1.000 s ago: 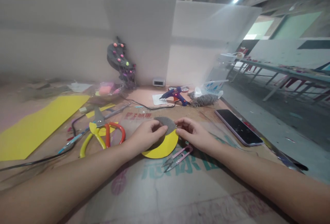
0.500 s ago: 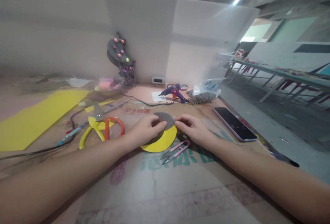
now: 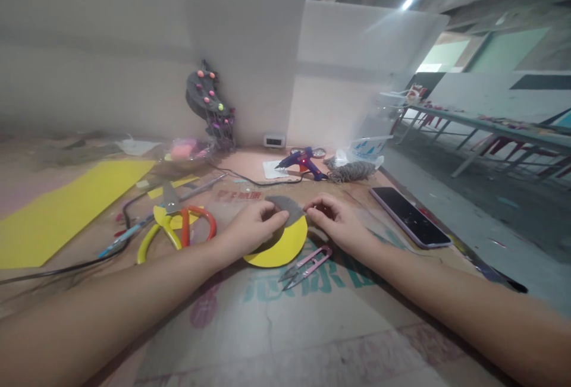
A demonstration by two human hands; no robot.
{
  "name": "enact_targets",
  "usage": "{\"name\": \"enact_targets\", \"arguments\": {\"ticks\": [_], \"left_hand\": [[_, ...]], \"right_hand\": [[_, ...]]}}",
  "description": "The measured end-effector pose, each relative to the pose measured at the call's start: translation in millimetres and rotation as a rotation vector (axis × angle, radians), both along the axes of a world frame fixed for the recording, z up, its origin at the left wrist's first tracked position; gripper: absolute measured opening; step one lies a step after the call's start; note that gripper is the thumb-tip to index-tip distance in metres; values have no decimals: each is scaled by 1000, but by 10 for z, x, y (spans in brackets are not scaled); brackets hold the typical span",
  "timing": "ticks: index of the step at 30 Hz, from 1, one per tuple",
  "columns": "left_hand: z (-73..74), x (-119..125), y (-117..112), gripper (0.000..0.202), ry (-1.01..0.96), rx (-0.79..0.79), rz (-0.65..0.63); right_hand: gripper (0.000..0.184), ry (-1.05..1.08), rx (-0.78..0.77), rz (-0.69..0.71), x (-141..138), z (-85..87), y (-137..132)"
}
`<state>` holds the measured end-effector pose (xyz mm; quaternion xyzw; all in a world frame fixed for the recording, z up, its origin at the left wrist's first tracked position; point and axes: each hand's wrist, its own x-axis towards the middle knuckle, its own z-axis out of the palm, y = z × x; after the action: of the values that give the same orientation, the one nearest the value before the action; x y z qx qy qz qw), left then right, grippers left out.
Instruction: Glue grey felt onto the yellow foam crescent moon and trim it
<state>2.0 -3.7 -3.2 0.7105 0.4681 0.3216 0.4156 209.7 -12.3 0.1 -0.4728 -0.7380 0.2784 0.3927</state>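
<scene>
A round yellow disc [image 3: 283, 248], its far part covered by a grey, yarn-like layer [image 3: 288, 205], lies in front of me. My left hand [image 3: 256, 226] grips the disc's left side, thumb on top over the grey part. Just off the disc's right edge is my right hand [image 3: 335, 222], fingers curled and thumb against the forefinger; what is pinched there, if anything, is too small to make out. Pink thread snips [image 3: 307, 267] lie close below the right hand. Large scissors [image 3: 176, 217] with yellow and orange handles rest left of my left hand.
Behind the disc stand a blue glue gun [image 3: 303, 164] with a lit red light and a bundle of grey yarn [image 3: 352, 171]. A phone [image 3: 410, 216] lies at right near the table edge. Yellow sheet [image 3: 80, 208] and a black cord [image 3: 66, 268] occupy the left.
My right hand's fingertips have drawn slightly right, away from the disc's edge. The left hand keeps its hold; the view has shifted a little.
</scene>
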Motion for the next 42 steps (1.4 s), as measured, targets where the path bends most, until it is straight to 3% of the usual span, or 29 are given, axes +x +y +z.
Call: {"name": "enact_targets", "arguments": {"ticks": [5,7,9,12,21,28,32,37,42], "left_hand": [[24,16,-11,38,-22,-31,-3],[27,17,-7,38,-12,10,11],[28,15,-3,38,-15,27,16],[16,9,4,38,-34,11,-24],[-2,-1,-4,45,-72,-83,-74],[25,11,-33,33,-132,-72,-137],[18,11,-29,30,-149,3,-172],[4,10,-40,32,-149,-69,-118],[-18,-8,-22,37,-117,-138,-82]], "right_hand": [[20,5,168,-91,17,-4,-35],[17,-61,214,-65,24,2,-54],[24,-126,197,5,20,16,-66],[22,-124,140,65,-2,43,-70],[22,-43,-29,132,-88,99,-148],[26,94,-188,128,-92,46,-114],[28,87,-179,129,-93,45,-104],[37,133,-198,53,-82,40,-133],[21,145,-31,-15,-27,15,-128]]}}
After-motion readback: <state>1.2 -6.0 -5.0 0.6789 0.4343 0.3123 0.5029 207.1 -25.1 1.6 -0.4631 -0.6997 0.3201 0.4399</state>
